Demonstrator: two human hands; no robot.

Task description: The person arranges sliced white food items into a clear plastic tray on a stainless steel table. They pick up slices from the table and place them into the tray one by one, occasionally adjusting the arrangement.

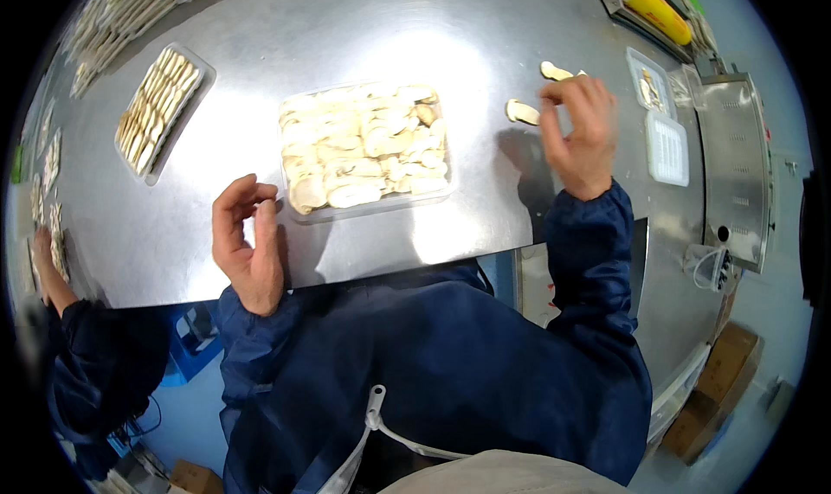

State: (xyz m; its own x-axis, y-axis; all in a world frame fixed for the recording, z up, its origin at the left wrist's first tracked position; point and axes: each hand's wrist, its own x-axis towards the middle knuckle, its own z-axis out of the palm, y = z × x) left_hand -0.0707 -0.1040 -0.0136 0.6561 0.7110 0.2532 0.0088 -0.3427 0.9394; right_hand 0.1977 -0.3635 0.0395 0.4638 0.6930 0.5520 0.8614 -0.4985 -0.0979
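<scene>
A clear plastic tray point(363, 150) filled with overlapping pale slices, seemingly mushroom, lies before me on the stainless steel table point(389, 254). Close by its left front corner is my left hand point(250, 244), with curled fingers, the thumb apart and nothing held. To the tray's right, my right hand point(582, 137) hovers by a loose slice point(522, 112), thumb and fingertips close together. Whether those fingertips touch or pinch anything cannot be told. Another loose slice point(555, 71) lies just beyond this hand, and the fingers partly cover a further piece.
At left sits a tray of neatly rowed slices point(158, 111); stacked filled trays point(123, 20) line the far left. Another person's hand point(45, 260) works at the left edge. On the right are two white trays point(667, 149), a steel machine point(733, 169) and a yellow roll point(656, 10).
</scene>
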